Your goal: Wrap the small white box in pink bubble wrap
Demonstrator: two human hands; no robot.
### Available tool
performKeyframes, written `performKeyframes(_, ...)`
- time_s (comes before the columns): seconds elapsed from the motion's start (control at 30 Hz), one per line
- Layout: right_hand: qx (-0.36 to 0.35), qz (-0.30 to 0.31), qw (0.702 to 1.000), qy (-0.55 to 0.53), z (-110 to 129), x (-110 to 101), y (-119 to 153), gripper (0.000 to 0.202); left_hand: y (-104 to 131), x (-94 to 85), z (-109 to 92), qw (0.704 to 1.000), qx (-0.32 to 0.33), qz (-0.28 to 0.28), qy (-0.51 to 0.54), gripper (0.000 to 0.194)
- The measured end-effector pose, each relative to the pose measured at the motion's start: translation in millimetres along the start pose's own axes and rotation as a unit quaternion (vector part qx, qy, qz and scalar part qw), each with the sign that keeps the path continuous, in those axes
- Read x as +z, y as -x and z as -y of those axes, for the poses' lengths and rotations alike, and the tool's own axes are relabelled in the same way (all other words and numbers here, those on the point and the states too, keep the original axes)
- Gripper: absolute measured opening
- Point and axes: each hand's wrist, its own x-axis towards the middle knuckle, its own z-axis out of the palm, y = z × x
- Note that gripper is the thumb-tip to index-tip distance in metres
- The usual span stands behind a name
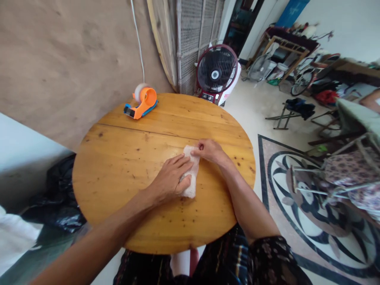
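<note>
A long, narrow white packet (191,184), seemingly of bubble wrap, lies on the round wooden table (118,158). My left hand (173,174) rests across its left side, fingers stretched out flat and thumb apart, covering part of it. At the far right corner of the packet, my right hand (208,151) is closed in a pinch, with thumb and forefinger on the edge of the wrap. What is inside the packet cannot be seen.
An orange and blue tape dispenser (144,103) with a tape roll stands at the table's far left edge. Past the far edge is a fan (217,71). Black plastic bags (59,194) lie left of the table; a folding stool (292,111) stands to the right.
</note>
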Motion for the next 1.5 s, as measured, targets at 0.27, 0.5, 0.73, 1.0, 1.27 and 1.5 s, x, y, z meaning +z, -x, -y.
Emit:
performKeyframes(0.27,0.028,0.003,1.0,0.007,0.2,-9.3,5.3,0.025,0.5,1.9,-0.4,1.0,0.0,-0.005,0.002,0.041)
performKeyframes(0.5,0.054,0.011,0.997,0.047,2.5,-9.3,7.3,0.037,-1.5,0.0,-3.0,1.0,0.002,-0.001,-0.007,0.04)
performKeyframes(0.73,0.002,-0.01,0.997,-0.072,-2.5,9.6,-0.8,0.012,-0.6,-0.4,-4.4,1.0,-0.004,-0.007,0.006,0.041)
performKeyframes(1.0,-0.002,0.041,0.931,-0.363,-6.9,17.4,-6.4,0.016,0.8,0.4,-3.4,1.0,-0.003,-0.011,-0.005,0.04)
performKeyframes(1.27,-0.037,0.051,0.931,-0.359,-5.6,18.8,-5.8,0.025,0.2,-0.4,-4.4,1.0,-0.012,-0.018,0.016,0.046)
performKeyframes(1.5,-0.063,0.002,0.96,-0.272,-8.5,23.1,-9.4,0.024,-0.3,3.7,-5.9,0.996,-0.057,-0.068,0.03,0.067)
